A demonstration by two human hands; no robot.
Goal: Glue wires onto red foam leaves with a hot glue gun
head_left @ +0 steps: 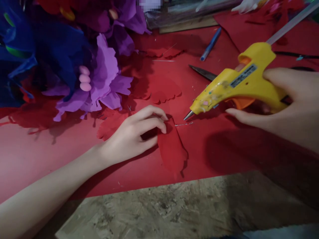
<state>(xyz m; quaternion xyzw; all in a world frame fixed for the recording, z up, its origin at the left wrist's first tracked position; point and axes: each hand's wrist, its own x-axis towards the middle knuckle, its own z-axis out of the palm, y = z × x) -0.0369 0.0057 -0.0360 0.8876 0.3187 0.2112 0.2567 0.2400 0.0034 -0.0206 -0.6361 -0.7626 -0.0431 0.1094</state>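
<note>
My left hand [136, 134] rests near the middle of the red sheet, its fingers closed on the upper edge of a red petal [171, 149]. A thin twisted wire [183, 124] sticks out to the right from beside that petal. In my right hand [294, 103] is a yellow hot glue gun [236, 79] with an orange trigger and a clear glue stick [294, 21] in its back. The metal nozzle [188, 115] points down and left, just above the wire and apart from the petal. More scalloped red petals [164, 88] lie behind my left hand.
Purple flowers [104, 73] and blue petals [54, 49] crowd the left and back. Dark scissors [201, 72] lie partly behind the glue gun, near a blue pen [211, 43]. The red sheet [139, 176] ends over a chipboard surface [154, 212] in front.
</note>
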